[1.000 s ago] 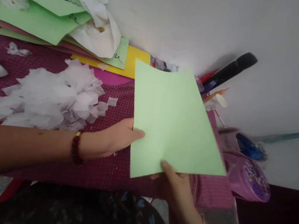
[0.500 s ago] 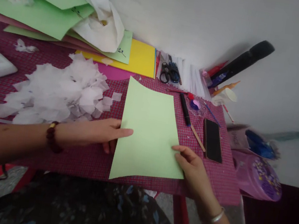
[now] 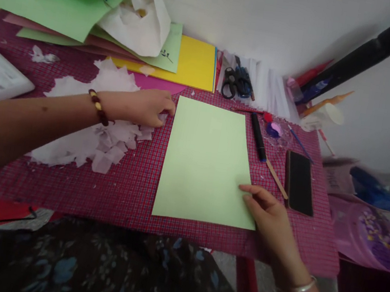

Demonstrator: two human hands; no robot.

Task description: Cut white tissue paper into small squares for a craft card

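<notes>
A pale green paper sheet (image 3: 207,163) lies flat on the checked tablecloth in front of me. My right hand (image 3: 270,217) rests at its right edge, thumb and forefinger apart, their tips on the paper. Left of the sheet's upper corner, my left hand (image 3: 149,106) has its fingers bent down and pinched on a small white paper square (image 3: 163,118), partly hidden by the fingers. Under and around that forearm spreads a heap of white paper squares (image 3: 80,145).
Behind stand yellow paper (image 3: 196,65), scissors (image 3: 230,82) and stacked green sheets (image 3: 64,12). To the right lie a black marker (image 3: 257,136), a wooden stick (image 3: 276,179) and a phone (image 3: 300,182). A pink tub (image 3: 344,229) stands beyond the table's right edge.
My left hand has let go of the green sheet and moved up to the loose white square. The sheet now lies flat. My right hand stays at its right edge.
</notes>
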